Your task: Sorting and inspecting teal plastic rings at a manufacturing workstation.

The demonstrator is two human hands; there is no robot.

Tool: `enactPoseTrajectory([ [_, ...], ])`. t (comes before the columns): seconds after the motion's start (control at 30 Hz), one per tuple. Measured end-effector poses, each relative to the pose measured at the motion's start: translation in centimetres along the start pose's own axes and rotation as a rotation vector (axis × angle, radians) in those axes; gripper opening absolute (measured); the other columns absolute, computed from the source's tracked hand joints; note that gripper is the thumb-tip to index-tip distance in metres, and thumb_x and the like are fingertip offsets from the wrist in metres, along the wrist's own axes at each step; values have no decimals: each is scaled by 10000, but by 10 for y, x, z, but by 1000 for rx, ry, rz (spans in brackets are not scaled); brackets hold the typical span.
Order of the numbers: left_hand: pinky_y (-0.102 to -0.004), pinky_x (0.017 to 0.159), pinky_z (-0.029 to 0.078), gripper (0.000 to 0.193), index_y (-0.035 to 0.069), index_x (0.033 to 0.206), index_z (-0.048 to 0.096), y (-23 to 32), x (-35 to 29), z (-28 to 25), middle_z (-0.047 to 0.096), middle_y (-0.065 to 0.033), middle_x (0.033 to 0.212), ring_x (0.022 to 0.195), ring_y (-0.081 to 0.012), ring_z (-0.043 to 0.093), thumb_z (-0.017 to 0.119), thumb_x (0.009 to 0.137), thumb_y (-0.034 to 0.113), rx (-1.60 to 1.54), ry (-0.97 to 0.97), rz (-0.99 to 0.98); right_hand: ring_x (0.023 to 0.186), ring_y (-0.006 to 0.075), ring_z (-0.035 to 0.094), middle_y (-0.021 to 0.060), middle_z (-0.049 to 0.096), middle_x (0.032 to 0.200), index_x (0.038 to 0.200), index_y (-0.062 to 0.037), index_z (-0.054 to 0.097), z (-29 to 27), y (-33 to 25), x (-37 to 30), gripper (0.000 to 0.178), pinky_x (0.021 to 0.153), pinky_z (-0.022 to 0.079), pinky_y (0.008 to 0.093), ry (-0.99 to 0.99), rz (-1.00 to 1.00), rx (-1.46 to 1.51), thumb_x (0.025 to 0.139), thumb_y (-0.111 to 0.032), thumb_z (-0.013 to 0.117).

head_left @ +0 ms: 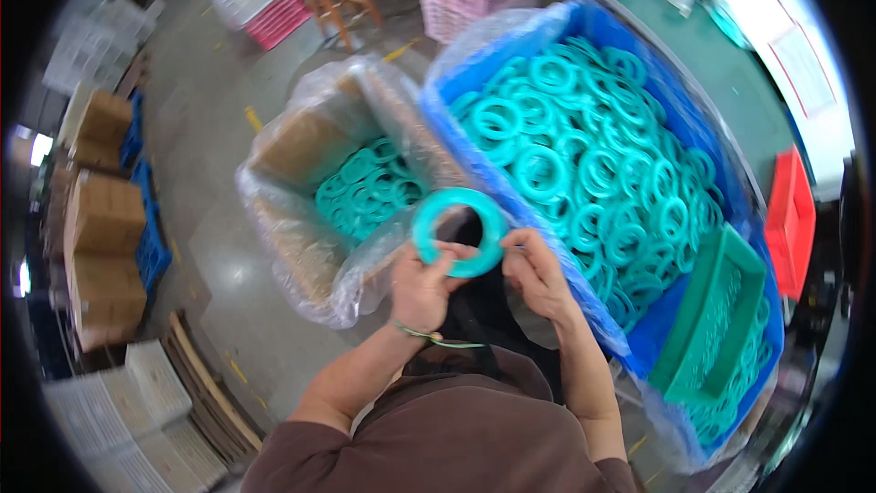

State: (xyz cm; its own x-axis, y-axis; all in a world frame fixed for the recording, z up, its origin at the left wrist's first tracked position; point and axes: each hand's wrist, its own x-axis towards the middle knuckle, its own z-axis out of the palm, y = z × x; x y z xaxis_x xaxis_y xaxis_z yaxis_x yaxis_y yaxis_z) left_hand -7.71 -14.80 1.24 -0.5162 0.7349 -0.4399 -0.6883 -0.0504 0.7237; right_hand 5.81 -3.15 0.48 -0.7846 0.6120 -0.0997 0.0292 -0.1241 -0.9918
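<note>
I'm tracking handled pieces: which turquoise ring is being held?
The turquoise round ring held in the bare left hand, unlike those heaped in the blue rectangular bin and the plastic-lined brown cardboard box.

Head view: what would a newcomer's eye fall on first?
Probably the heap of turquoise rings filling much of the blue bin at the right. Next, the single turquoise ring at the centre, held by the left hand, with the right hand at its edge. Left of the bin, a plastic-lined cardboard box holds fewer rings.
</note>
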Motion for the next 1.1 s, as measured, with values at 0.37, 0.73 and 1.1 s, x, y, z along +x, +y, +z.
enactPoseTrajectory([
  [0.37, -337, 830, 421, 444, -26, 1153, 439, 55, 149, -250, 461, -139, 1158, 1027, -195, 468, 623, 751, 21, 588, 827, 332, 553, 25, 405, -34, 453, 677, 971, -52, 552, -199, -53, -180, 155, 473, 351, 179, 1087, -75, -529, 879, -20, 431],
  [0.73, -265, 719, 486, 239, 20, 1053, 533, 29, 133, -61, 543, -69, 1039, 903, -127, 540, 569, 817, 17, 486, 271, 367, 1006, 300, 541, 147, 473, 1227, 1115, -57, 550, -237, -46, -209, 347, 876, 417, 385, 1250, 101, -1388, 771, -28, 583],
  [1.1, -237, 644, 500, 89, 0, 929, 554, 7, 98, 32, 602, -63, 878, 772, -109, 577, 522, 845, -3, 476, 19, 411, 864, 225, 496, 30, 544, 780, 805, -112, 579, -115, 79, 59, 146, 724, 390, 364, 222, -347, -1263, 660, -104, 593],
])
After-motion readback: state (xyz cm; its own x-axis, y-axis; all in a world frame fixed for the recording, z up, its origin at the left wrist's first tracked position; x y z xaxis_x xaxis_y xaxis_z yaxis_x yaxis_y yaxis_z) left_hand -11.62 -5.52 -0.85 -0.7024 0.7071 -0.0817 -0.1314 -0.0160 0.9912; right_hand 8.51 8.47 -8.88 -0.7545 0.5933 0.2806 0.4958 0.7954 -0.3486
